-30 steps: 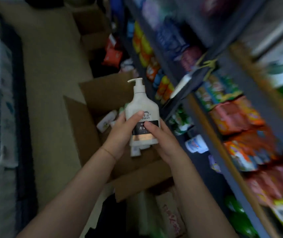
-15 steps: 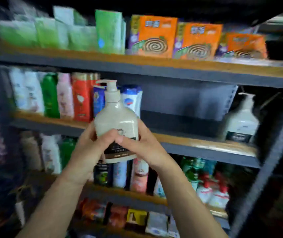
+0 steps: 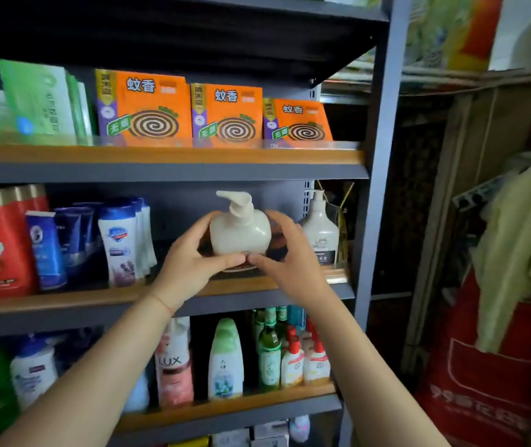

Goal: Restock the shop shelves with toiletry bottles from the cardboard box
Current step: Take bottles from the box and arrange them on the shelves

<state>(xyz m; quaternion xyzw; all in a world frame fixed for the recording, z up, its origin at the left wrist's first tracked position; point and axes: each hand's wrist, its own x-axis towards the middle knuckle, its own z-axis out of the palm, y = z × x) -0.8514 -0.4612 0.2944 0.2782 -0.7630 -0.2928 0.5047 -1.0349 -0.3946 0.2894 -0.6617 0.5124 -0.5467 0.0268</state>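
I hold a cream pump bottle (image 3: 241, 230) with both hands over the middle shelf (image 3: 96, 296). My left hand (image 3: 193, 262) wraps its left side and my right hand (image 3: 285, 256) its right side, thumbs meeting under the front. Its base is at the shelf's front lip; my fingers hide whether it rests there. A matching pump bottle (image 3: 320, 233) stands just to its right at the shelf's end. The cardboard box is out of view.
Blue-capped white bottles (image 3: 120, 240) and red packs (image 3: 3, 240) fill the middle shelf's left. Orange mosquito-coil boxes (image 3: 148, 111) sit on the shelf above. Below stand a LUX bottle (image 3: 173, 366) and green bottles (image 3: 269, 350). A grey upright post (image 3: 377, 188) bounds the right; a red bag (image 3: 483, 382) hangs beyond.
I turned from the cardboard box on the floor to the shelves, carried the bottle up and right in both hands, and brought it into the gap on the middle shelf.
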